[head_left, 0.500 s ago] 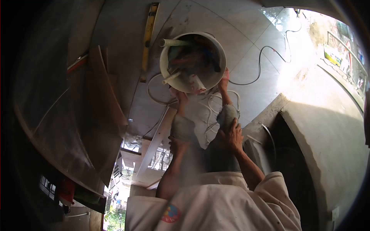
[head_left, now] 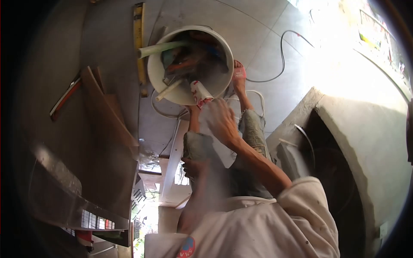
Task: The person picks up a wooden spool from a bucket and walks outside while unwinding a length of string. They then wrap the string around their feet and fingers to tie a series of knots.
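Hands first, from the head view: we see the right hand [head_left: 221, 119] stretched up the middle of the frame, its fingertips at the lower end of a white tube with a red band [head_left: 200, 93]. The picture is smeared there, so we cannot tell whether the fingers are closed on the tube or only touching it. The left hand [head_left: 193, 165] lies lower, just left of centre, draped loosely over the left knee [head_left: 195, 146] with its fingers curved on the grey cloth and nothing else in it.

The tube leans against the lower rim of a white bucket [head_left: 217, 86] that stands on the tiled floor [head_left: 258, 30] in the upper middle of the frame. We make out a pale pipe [head_left: 161, 48] sticking out over the bucket's left rim and a second, shorter pipe [head_left: 170, 89] lower down; the rest of the contents are too dark to tell apart.

Just right of the bucket a foot in a red sandal [head_left: 238, 75] rests on the floor. A yellow spirit level [head_left: 138, 38] lies just left of the bucket, and brown boards [head_left: 107, 116] lean further left. A black cable [head_left: 284, 47] loops across the tiles at upper right, above a concrete ledge [head_left: 352, 129]. At the bottom we see the person's white shirt [head_left: 258, 228]
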Available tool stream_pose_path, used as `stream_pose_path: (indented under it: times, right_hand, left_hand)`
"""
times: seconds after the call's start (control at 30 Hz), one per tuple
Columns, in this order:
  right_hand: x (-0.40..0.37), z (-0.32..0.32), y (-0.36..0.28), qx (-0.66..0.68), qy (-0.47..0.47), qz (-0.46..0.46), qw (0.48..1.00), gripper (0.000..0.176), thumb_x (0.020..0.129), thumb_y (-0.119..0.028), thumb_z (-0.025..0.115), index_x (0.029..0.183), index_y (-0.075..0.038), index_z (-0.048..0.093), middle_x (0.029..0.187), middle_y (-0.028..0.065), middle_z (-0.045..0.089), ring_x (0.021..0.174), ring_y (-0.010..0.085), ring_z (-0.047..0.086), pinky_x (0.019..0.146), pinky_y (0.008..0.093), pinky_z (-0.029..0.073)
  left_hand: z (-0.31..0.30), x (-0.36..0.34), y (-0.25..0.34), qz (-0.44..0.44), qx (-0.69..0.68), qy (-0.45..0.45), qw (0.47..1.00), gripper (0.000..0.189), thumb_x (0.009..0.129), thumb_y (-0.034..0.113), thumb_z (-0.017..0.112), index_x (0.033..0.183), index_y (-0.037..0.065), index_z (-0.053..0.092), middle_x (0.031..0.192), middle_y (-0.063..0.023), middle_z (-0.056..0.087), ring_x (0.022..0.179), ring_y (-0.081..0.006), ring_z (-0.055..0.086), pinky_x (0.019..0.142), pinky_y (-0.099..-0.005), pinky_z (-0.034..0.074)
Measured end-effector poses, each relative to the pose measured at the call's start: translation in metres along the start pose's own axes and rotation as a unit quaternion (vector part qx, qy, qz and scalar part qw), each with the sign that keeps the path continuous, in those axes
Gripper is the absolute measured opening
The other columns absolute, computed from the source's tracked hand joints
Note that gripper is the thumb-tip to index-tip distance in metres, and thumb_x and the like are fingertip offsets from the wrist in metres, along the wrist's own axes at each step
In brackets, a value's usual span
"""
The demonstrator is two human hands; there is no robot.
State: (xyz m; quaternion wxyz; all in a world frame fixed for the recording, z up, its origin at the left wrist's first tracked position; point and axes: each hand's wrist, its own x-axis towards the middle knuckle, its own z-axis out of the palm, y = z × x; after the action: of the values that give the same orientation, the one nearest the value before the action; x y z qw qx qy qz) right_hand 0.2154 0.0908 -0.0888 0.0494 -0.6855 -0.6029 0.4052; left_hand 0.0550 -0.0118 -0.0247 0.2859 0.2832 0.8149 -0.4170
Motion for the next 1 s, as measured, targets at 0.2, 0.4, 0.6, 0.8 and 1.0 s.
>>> stream_pose_path:
  times: [0.2, 0.4, 0.6, 0.8, 1.0]
  right_hand:
    - [0.103, 0.054, -0.006, 0.061, -0.054, 0.134, 0.988, 0.066, 0.079, -0.022, 0.066, 0.135, -0.002, 0.037, 0.117, 0.0262, 0.053, 0.108, 0.0404, 0.055, 0.09, 0.0488, 0.044]
    - [0.119, 0.102, -0.068, 0.378, 0.02, 0.238, 0.895, 0.065, 0.079, -0.024, 0.065, 0.132, 0.001, 0.036, 0.101, 0.0298, 0.059, 0.085, 0.0468, 0.062, 0.078, 0.0517, 0.049]
    - [0.146, 0.076, -0.135, 0.477, 0.122, 0.268, 0.828, 0.066, 0.085, -0.034, 0.064, 0.133, 0.001, 0.037, 0.1, 0.0322, 0.059, 0.087, 0.0462, 0.061, 0.081, 0.0498, 0.048]
    - [0.138, 0.079, -0.043, 0.508, -0.007, 0.267, 0.819, 0.037, 0.092, -0.033, 0.059, 0.116, -0.005, 0.059, 0.104, 0.0241, 0.065, 0.097, 0.0368, 0.064, 0.085, 0.0424, 0.05]
    - [0.133, 0.106, 0.032, 0.29, 0.21, 0.247, 0.9, 0.02, 0.091, -0.018, 0.057, 0.099, -0.001, 0.062, 0.086, 0.0227, 0.065, 0.083, 0.0397, 0.065, 0.08, 0.0455, 0.049]
  left_hand:
    - [0.02, -0.002, -0.007, 0.006, 0.053, -0.026, 0.998, 0.104, 0.052, 0.042, 0.087, 0.128, -0.002, 0.031, 0.113, -0.0287, 0.053, 0.104, -0.043, 0.057, 0.089, -0.0516, 0.047]
    - [0.046, -0.006, -0.021, 0.024, 0.065, -0.019, 0.997, 0.091, 0.061, 0.043, 0.084, 0.124, -0.001, 0.034, 0.115, -0.0261, 0.053, 0.105, -0.0403, 0.058, 0.09, -0.0515, 0.048]
    - [0.05, 0.004, -0.028, 0.025, 0.079, -0.051, 0.995, 0.087, 0.064, 0.041, 0.083, 0.122, 0.001, 0.034, 0.115, -0.024, 0.053, 0.107, -0.0397, 0.058, 0.089, -0.0519, 0.048]
    - [0.065, 0.016, -0.039, 0.022, 0.1, -0.116, 0.988, 0.082, 0.066, 0.04, 0.083, 0.121, 0.002, 0.035, 0.114, -0.0219, 0.054, 0.108, -0.0392, 0.057, 0.089, -0.0523, 0.048]
    - [0.116, 0.032, -0.074, 0.014, 0.1, -0.176, 0.979, 0.116, 0.063, 0.055, 0.082, 0.145, 0.001, 0.02, 0.142, -0.0246, 0.038, 0.13, -0.0391, 0.039, 0.107, -0.054, 0.031]
